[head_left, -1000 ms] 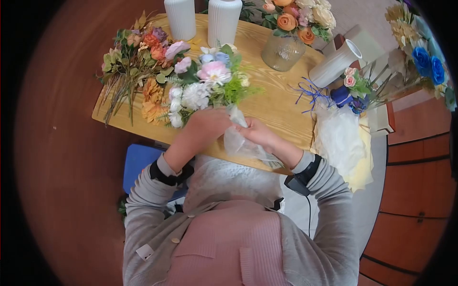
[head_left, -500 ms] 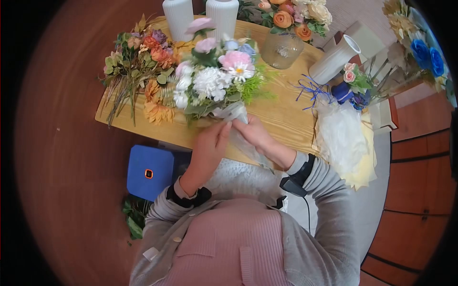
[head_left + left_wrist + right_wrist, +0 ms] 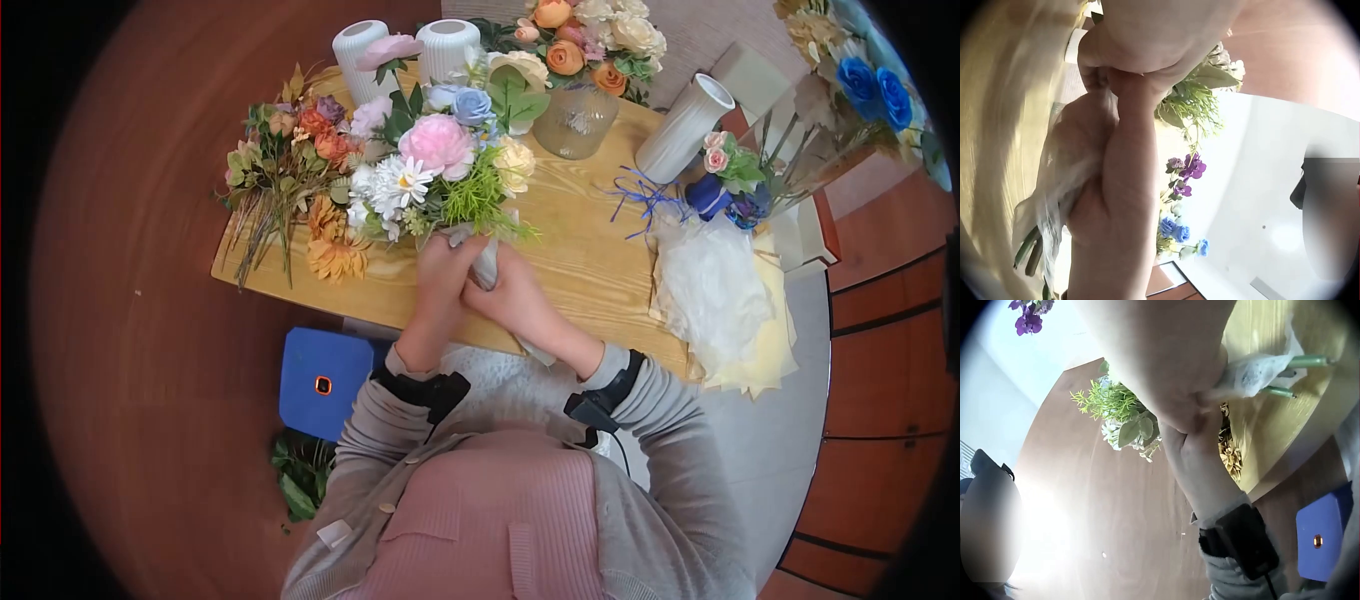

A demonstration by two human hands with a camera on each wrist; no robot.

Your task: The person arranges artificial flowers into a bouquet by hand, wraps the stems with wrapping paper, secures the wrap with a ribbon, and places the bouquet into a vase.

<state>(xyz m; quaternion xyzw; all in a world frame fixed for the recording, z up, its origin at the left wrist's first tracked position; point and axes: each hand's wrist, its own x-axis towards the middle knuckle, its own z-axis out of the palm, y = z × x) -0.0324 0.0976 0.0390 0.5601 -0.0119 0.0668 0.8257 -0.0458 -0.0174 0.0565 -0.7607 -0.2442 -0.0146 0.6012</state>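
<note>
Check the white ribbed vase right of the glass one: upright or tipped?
Tipped. The white ribbed vase lies slanted on the wooden table, its open mouth facing up-right, unlike the two upright white vases behind the bouquet.

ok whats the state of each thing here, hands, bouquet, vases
left hand: gripping the wrapped stems
right hand: gripping the wrapped stems
bouquet: held upright over the table
clear wrap: bunched round the stems
glass vase: upright, filled with flowers
white vase: tipped over, empty
</note>
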